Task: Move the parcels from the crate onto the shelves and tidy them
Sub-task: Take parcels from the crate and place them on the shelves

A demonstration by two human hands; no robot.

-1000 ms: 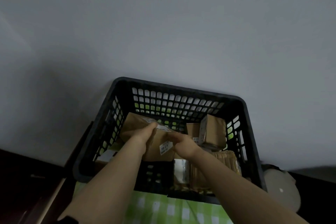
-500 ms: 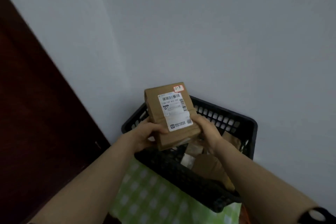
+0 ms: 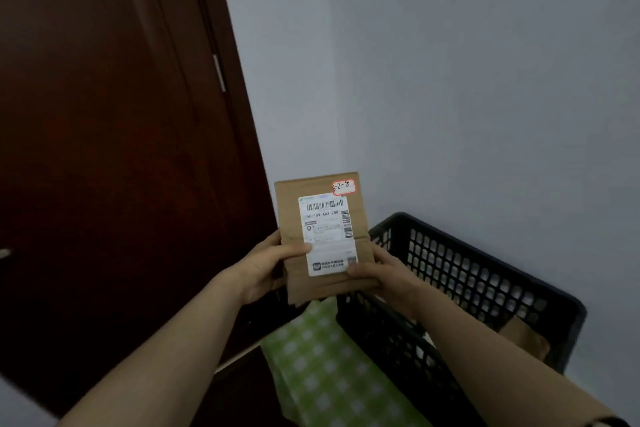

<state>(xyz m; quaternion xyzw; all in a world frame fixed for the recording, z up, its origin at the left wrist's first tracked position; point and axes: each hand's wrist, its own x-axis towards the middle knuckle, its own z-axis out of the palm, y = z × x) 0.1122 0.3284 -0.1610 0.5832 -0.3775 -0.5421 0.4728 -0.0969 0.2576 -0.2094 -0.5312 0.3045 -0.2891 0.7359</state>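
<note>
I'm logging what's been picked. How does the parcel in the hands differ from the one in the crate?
The held parcel is out of the crate, gripped by the left hand and right hand; the crate parcel lies inside, untouched. The held parcel shows a white label and a small handwritten sticker; the crate parcel, mostly hidden, shows none. Both are brown cardboard.

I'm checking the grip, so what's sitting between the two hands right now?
In the head view, the brown parcel lies between them: the left hand grips its left edge, and the right hand holds its lower right corner.
</note>
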